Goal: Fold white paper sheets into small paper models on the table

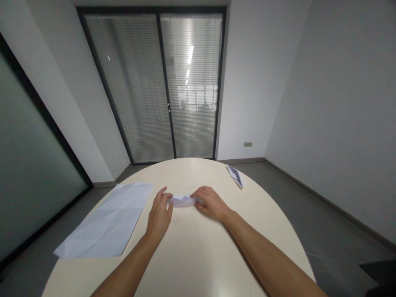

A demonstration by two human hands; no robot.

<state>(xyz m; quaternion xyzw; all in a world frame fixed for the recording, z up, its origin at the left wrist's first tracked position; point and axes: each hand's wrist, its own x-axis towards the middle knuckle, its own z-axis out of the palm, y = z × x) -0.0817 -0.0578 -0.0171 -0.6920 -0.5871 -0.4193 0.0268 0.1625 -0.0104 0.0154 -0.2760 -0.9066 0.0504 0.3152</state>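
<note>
A small folded piece of white paper (182, 201) lies between my two hands near the middle of the table. My left hand (160, 212) pinches its left end between thumb and fingers. At the other end, my right hand (212, 203) has its thumb and fingers closed on the paper, covering that tip. A low peak shows along the folded paper's upper edge. To the left of my left hand rests a large white sheet (108, 222), marked with crossing creases and partly hanging over the table's edge.
The round, cream-coloured table (182, 264) fills the lower view. Near its far right edge sits a folded paper piece (235, 176). Beyond the table stand glass doors (151, 90) with blinds, and a white wall (256, 74). A dark object (379, 272) shows at lower right.
</note>
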